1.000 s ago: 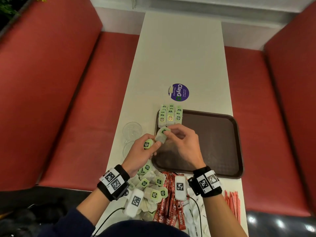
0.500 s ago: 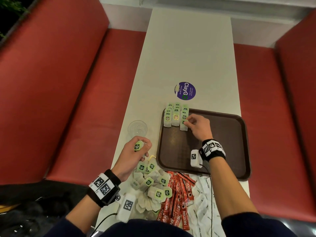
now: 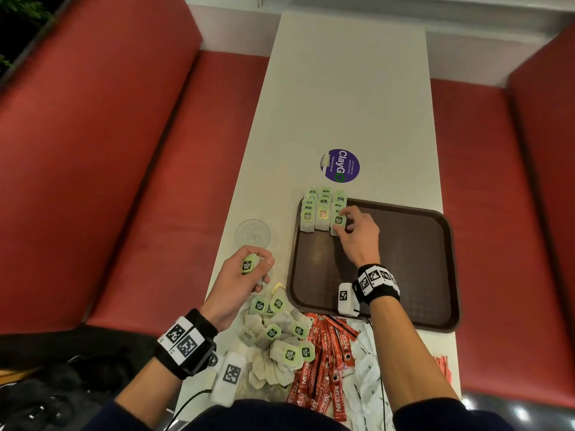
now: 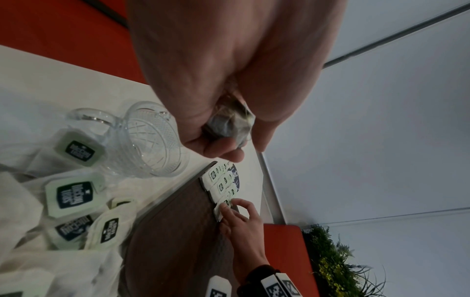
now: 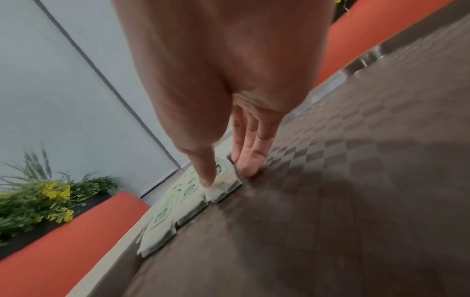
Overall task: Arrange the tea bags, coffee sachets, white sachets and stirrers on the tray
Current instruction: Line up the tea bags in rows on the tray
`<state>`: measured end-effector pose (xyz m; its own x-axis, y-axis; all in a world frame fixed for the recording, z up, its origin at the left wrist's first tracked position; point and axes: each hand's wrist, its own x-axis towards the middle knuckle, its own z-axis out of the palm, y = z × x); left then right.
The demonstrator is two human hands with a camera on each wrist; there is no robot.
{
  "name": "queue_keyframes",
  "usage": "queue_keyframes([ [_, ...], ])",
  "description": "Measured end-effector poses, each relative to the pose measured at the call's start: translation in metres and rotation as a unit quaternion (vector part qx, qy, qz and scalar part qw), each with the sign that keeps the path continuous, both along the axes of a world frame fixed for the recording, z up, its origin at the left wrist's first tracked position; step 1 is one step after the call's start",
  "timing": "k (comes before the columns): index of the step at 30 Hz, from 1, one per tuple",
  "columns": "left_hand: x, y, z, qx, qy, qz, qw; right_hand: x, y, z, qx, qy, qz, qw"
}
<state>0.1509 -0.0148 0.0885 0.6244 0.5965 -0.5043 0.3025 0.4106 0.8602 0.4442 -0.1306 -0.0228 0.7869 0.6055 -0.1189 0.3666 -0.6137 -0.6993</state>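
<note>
Red upholstered benches (image 3: 118,169) flank a long, smooth off-white table (image 3: 342,98) bearing one round purple sticker (image 3: 340,165). On the near half of the table lies one rectangular dark-brown tray (image 3: 413,262) with rounded corners and a fine checkered texture. Three short columns of overlapping tea bags (image 3: 323,209), papery white pouches with green square tags, fill the tray's 10 o'clock corner and overlap its far rim. The right hand (image 3: 357,234) rests on the nearest bag of the right-hand column (image 3: 338,221); its thumb presses the pouch from above and its straight fingertips (image 5: 250,166) touch the tray at the pouch's edge. The left hand (image 3: 242,275), at 9 o'clock of the tray over the table edge, has its fingers curled round one crumpled tea bag (image 3: 248,264), green tag upward. One cut-glass tumbler (image 3: 252,233) stands just beyond it. At 7 o'clock of the tray lies a loose heap of tea bags (image 3: 277,343); beside it are red coffee sachets (image 3: 323,368), then white sachets (image 3: 367,377), uncountable in their overlap. Red stirrers (image 3: 441,367) lie at 5 o'clock.
</note>
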Motion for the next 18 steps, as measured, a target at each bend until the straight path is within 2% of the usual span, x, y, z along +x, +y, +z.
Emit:
queue_keyframes([
  [10, -0.003, -0.001, 0.001, -0.004, -0.012, 0.001, 1.0, -0.009, 0.003, -0.004, -0.002, -0.005, -0.01, 1.0],
  [15, -0.005, 0.0, 0.002, -0.001, -0.014, 0.002, 1.0, -0.014, 0.011, 0.006, -0.029, -0.117, 0.012, 0.993],
  [18, -0.007, -0.001, 0.001, -0.003, -0.011, 0.004, 1.0, -0.011, 0.022, 0.008, -0.07, -0.149, 0.034, 0.986],
])
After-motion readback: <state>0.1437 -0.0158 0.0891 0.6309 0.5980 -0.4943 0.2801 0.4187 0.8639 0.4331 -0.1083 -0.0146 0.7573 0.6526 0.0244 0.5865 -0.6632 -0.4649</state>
